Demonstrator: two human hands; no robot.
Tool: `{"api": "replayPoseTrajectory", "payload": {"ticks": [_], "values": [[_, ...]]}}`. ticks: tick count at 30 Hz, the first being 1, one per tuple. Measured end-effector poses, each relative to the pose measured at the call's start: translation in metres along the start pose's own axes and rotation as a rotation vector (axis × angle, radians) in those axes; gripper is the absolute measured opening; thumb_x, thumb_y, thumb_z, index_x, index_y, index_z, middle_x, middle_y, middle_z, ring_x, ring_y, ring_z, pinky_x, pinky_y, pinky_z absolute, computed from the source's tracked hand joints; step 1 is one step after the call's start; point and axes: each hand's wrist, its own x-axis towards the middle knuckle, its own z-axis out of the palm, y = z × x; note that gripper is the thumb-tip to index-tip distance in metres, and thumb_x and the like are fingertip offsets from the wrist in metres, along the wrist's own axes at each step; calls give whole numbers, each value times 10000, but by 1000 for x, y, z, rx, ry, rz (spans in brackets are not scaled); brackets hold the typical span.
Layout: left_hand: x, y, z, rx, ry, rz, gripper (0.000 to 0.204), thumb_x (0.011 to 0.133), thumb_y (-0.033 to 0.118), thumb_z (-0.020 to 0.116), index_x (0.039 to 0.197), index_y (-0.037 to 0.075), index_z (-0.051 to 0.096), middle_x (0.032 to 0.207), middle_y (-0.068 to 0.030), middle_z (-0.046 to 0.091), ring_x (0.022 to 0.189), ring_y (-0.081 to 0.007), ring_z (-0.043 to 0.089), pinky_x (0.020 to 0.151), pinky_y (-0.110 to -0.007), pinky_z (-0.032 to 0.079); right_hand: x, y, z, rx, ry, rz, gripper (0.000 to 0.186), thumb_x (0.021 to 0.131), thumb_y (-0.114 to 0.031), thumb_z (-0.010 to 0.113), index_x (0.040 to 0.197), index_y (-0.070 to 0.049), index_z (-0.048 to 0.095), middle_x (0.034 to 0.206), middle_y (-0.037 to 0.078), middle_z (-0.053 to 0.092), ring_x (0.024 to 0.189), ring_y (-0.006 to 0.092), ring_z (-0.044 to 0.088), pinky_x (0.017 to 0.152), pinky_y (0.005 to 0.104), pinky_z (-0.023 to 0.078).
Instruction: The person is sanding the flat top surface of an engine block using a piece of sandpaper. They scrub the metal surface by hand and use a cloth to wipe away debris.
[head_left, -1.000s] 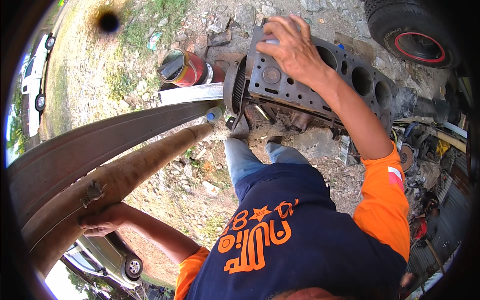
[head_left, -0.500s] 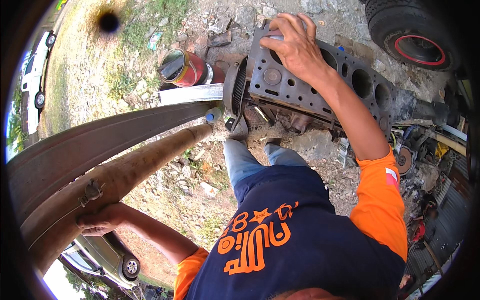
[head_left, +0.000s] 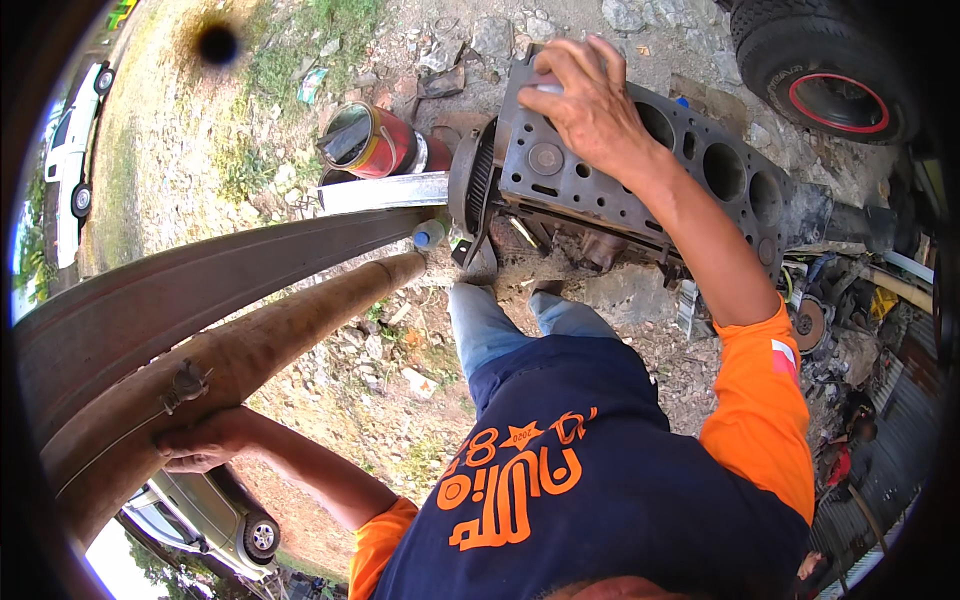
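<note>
My right hand (head_left: 592,112) is over the flat top of a grey engine block (head_left: 545,190), at its left end, by the first cylinder bore. Its fingers curl down around a small pale, flat-looking piece (head_left: 545,84), mostly hidden under them; I cannot make out its kind. Open bores (head_left: 723,170) and several small holes show to the right of my wrist. Low at the left, my left hand (head_left: 208,440) grips the side of a thick brown pole (head_left: 270,345), with part of the fingers out of sight. A wire and a clamp (head_left: 185,385) sit on that pole above the hand.
A steel beam (head_left: 220,262) runs beside the pole. Left of the block are a toothed wheel (head_left: 474,175), a red bucket (head_left: 385,145) and a plastic bottle (head_left: 428,235). A large tyre (head_left: 765,60) lies at the far right; machine parts (head_left: 810,320) clutter the right. Rubble covers the ground.
My right hand has shifted slightly nearer over the block top, its fingers still curled on the pale piece. My left hand stays on the pole.
</note>
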Motion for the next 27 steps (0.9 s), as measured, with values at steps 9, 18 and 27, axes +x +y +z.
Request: {"api": "replayPoseTrajectory", "payload": {"ticks": [9,18,27], "values": [[-1,4,2,31,14,9,496,1093,410,655,1026,-72,560,1005,-173,604,906,-217,643,830,-389,572,-8,-16,-3,-16,-52,-72,269,912,-53,672,1064,-215,823,1297,50,653,1439,234,497,1276,537,222],[6,0,-7,32,9,16,530,1082,428,669,1061,-92,568,1012,-185,612,915,-227,650,803,-385,590,1,1,-4,-39,-29,-51,309,897,-18,676,1084,-217,822,1340,56,646,1450,227,494,1287,542,189],[-2,9,4,53,8,10,564,1085,453,659,1094,-98,540,1032,-200,600,928,-243,655,836,-390,586,-1,-6,0,-84,-14,-43,303,920,-36,656,1091,-227,817,1296,50,646,1457,222,492,1276,553,206]]}}
